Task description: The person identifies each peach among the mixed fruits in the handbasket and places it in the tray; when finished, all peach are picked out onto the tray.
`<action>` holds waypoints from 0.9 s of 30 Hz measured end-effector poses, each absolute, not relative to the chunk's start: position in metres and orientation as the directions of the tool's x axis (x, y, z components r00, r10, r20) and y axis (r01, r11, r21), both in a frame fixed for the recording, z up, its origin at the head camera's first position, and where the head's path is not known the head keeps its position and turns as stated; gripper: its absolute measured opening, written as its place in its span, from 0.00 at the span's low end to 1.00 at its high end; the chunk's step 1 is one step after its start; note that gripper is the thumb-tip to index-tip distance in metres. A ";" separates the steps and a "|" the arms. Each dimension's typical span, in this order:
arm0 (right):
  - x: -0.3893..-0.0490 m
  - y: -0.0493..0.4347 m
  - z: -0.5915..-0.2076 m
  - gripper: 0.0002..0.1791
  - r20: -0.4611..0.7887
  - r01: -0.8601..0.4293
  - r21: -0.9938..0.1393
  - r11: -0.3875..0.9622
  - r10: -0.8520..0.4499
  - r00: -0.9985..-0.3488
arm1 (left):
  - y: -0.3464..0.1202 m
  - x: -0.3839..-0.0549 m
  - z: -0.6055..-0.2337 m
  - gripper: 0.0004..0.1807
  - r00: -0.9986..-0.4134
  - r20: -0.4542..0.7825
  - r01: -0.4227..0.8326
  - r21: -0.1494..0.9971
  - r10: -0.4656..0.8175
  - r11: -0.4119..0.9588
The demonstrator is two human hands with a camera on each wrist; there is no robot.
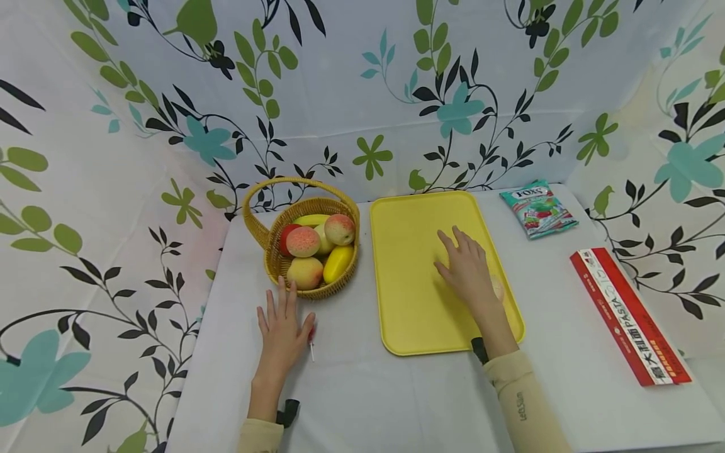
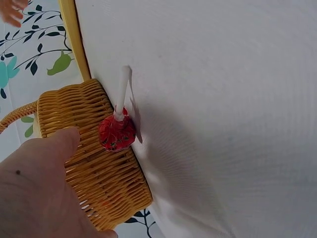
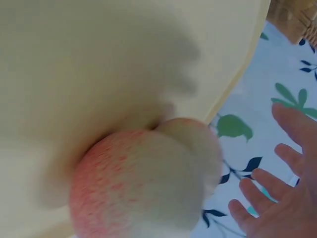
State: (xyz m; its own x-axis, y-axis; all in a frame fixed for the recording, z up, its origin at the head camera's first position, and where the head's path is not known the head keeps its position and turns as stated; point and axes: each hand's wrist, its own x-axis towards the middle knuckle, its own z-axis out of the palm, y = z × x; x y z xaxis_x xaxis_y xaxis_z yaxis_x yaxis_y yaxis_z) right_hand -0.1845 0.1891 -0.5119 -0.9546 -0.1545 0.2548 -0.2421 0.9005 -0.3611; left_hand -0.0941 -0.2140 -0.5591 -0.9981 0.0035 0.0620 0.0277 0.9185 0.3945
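My left hand (image 1: 281, 336) reaches toward the wicker basket (image 2: 106, 173), fingers extended and apart, with its fingertips overlapping the basket's front edge in the head view. Beside the thumb lies a lollipop (image 2: 117, 133) in a red wrapper, its white stick pointing away from the basket in the left wrist view. Over the yellow tray (image 1: 419, 314) hovers my right hand (image 1: 467, 270), fingers spread and nothing held. Two peaches rest on that tray in the right wrist view, a large pink-and-cream peach (image 3: 138, 188) and another peach (image 3: 195, 148) behind it; the hand and forearm mostly hide them from the head camera.
Inside the basket are several fruits, among them a peach (image 1: 305, 273), a yellow fruit (image 1: 338, 264) and a red fruit (image 1: 286, 239). A green candy bag (image 1: 538, 209) lies at the back right. Nearer on the right is a long red pasta box (image 1: 630, 316). Leaf-patterned cloth surrounds the table.
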 end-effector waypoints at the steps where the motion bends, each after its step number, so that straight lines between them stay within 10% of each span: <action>1: -0.184 0.184 -0.510 0.39 0.273 -0.265 -0.359 0.895 -0.170 -0.947 | -0.214 -0.094 -0.559 0.51 -0.998 0.064 0.029 0.398 0.003 0.917; 27: -0.193 0.036 -0.476 0.39 0.332 -0.689 -0.224 0.689 -0.611 -0.719 | -0.211 -0.093 -0.557 0.49 -0.997 0.077 0.021 0.423 -0.013 0.906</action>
